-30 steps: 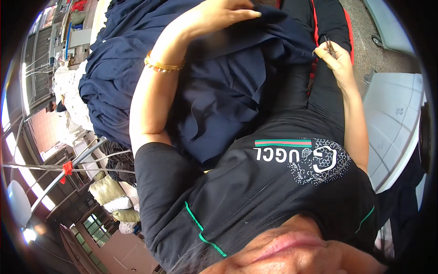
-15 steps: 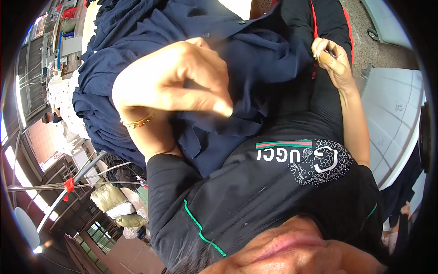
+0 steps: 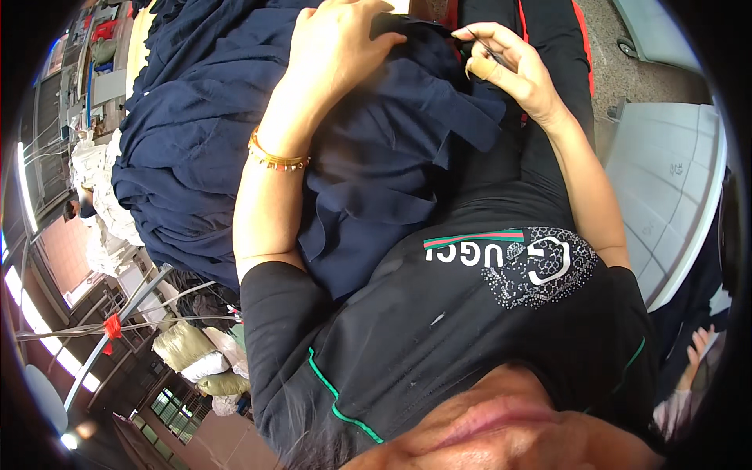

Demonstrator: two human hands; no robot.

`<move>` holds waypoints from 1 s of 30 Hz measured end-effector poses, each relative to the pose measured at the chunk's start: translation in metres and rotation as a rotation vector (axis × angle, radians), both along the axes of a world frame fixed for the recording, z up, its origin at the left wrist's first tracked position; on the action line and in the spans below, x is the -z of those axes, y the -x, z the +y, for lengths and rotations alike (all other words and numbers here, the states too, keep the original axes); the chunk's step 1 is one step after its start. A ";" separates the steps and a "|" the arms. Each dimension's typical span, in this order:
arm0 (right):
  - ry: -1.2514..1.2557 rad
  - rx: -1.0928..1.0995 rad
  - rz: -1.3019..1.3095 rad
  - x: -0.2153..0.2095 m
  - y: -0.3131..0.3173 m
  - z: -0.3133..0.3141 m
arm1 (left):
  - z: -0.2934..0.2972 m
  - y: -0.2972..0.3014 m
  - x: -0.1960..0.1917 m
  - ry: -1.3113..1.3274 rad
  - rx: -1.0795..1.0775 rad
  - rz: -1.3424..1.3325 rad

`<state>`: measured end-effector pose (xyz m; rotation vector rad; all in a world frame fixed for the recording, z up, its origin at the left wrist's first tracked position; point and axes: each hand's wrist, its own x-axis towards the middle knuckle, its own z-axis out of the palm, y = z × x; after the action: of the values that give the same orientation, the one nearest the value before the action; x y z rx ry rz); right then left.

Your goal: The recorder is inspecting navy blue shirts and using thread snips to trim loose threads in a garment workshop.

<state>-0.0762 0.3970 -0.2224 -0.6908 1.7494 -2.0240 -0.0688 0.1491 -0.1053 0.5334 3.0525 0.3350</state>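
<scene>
A large heap of navy blue cloth [image 3: 211,117], with a loose flap [image 3: 462,113], spreads over my lap and to the left. My left hand [image 3: 341,47] rests on its far part, thumb stretched out apart from the fingers; some fingertips are hidden or cut off by the upper edge. To the right, my right hand [image 3: 505,66] is closed around a thin dark tool [image 3: 493,55], perhaps small snips, mostly covered by the fingers. Its fingertips are at the far edge of the cloth. Tan tape wraps the right thumb.
Pale grey panels or tables [image 3: 666,180] stand close on my right, one on a caster [image 3: 627,47]. On the left are white cloth piles [image 3: 102,196], stuffed bundles [image 3: 188,348] and a metal pole with a red tie [image 3: 113,333]. Another person's hand [image 3: 695,348] shows at lower right.
My left hand has moved away from me, its thumb now spread outward. My right hand has come left and farther out, to the cloth's far edge. The cloth's flap has shifted.
</scene>
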 end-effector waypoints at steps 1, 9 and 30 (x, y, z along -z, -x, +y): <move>0.032 0.003 -0.004 -0.002 -0.001 -0.005 | -0.010 0.003 0.012 -0.025 0.032 -0.039; 0.478 0.277 0.682 -0.010 0.020 -0.043 | -0.027 0.017 0.033 -1.034 -0.305 -0.451; -0.166 0.366 0.737 -0.048 0.023 -0.055 | -0.037 0.015 0.028 -1.151 -0.308 -0.572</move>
<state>-0.0992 0.3420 -0.1746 -1.2475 2.5818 -1.9368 -0.0839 0.1125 -0.1331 -0.0774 2.1017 1.8697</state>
